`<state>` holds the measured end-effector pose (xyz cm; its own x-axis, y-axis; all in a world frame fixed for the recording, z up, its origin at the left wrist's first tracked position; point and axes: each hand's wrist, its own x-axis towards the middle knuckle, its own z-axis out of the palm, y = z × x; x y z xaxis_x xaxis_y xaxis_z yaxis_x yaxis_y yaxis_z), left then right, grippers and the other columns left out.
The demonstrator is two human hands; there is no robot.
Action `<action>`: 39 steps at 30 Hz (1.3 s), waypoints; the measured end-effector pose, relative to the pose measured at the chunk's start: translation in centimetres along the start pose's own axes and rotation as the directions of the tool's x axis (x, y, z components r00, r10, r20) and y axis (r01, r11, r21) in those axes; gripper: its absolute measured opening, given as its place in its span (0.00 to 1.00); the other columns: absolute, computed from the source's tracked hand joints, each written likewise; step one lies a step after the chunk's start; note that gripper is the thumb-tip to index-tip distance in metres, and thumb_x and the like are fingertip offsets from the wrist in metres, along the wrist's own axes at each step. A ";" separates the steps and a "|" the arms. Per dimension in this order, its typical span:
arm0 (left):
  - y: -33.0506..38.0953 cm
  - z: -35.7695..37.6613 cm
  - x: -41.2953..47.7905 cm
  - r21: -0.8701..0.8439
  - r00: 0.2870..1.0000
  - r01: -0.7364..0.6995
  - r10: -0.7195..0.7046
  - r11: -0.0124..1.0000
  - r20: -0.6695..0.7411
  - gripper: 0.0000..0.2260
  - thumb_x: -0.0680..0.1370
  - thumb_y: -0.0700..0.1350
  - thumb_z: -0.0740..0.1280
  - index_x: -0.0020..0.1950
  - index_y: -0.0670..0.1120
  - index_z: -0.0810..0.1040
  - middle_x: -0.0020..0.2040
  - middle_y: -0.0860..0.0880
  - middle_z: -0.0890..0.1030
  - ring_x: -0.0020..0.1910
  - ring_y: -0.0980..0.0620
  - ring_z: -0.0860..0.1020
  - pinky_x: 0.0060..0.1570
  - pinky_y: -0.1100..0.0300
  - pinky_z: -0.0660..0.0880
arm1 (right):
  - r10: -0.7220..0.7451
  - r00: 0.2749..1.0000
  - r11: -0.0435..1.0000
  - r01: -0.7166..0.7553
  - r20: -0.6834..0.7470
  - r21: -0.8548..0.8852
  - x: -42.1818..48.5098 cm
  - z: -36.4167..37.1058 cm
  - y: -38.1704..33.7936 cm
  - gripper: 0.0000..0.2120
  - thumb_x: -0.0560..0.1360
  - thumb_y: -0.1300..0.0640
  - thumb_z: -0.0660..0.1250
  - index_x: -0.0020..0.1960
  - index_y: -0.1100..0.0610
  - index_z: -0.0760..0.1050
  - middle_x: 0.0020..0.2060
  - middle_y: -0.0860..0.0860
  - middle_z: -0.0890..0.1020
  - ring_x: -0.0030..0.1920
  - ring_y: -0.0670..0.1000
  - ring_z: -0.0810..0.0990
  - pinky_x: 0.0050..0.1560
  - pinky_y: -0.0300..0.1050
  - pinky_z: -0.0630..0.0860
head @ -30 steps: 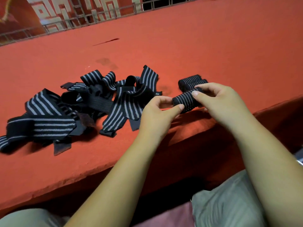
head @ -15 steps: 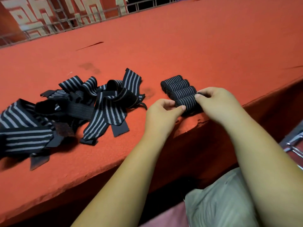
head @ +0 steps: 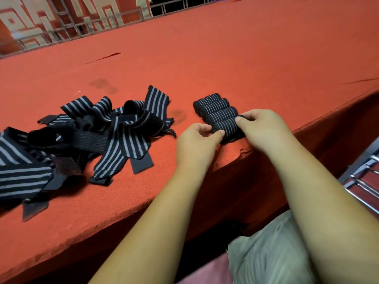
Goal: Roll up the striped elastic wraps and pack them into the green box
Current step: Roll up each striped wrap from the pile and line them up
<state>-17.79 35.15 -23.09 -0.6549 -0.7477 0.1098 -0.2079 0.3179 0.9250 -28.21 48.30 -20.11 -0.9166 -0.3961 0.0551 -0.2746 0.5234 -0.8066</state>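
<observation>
Both hands hold one rolled black wrap with grey stripes near the front edge of the red felt table. My left hand pinches its left end and my right hand grips its right end. This roll lies against a row of three finished rolls just behind it. A loose heap of unrolled striped wraps lies to the left. No green box is in view.
The table's front edge drops off just below my hands. A metal railing runs along the far side, and a metal frame stands at the right beside my knee.
Both hands have carried the roll from above the table down against the row of finished rolls. The camera has shifted right, so the heap sits further left in view.
</observation>
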 end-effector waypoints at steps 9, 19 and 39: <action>0.1 -0.4 -0.4 0.035 0.999 -0.018 0.017 0.999 0.032 0.17 0.72 0.59 0.78 0.57 0.52 0.85 0.47 0.56 0.88 0.48 0.55 0.87 0.55 0.46 0.84 | 0.020 0.999 1.000 -0.020 -0.027 -0.003 -0.3 -0.1 -0.4 0.14 0.82 0.49 0.68 0.64 0.52 0.84 0.59 0.51 0.87 0.61 0.54 0.83 0.57 0.45 0.74; 0.4 -3.9 -1.7 -0.122 0.986 0.073 -0.053 0.990 0.161 0.07 0.82 0.41 0.74 0.60 0.44 0.82 0.46 0.44 0.86 0.37 0.53 0.83 0.35 0.65 0.77 | -0.109 0.961 0.988 0.134 -0.255 0.081 -1.5 1.4 -3.1 0.11 0.79 0.54 0.67 0.59 0.51 0.83 0.58 0.50 0.84 0.60 0.51 0.82 0.60 0.43 0.74; -2.5 -23.5 -4.9 -0.140 0.987 -0.013 -0.010 0.990 -0.161 0.05 0.82 0.36 0.70 0.52 0.44 0.84 0.42 0.44 0.88 0.37 0.50 0.84 0.41 0.53 0.83 | -0.450 0.893 0.870 0.434 0.016 0.233 -7.5 15.4 -14.5 0.06 0.80 0.55 0.70 0.46 0.49 0.85 0.41 0.40 0.85 0.43 0.42 0.81 0.41 0.28 0.70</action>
<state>2.98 24.29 -17.36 -0.5270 -0.8351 0.1576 -0.0959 0.2427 0.9654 -12.88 32.07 -17.87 -0.6904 -0.6014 0.4021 -0.5688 0.1078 -0.8153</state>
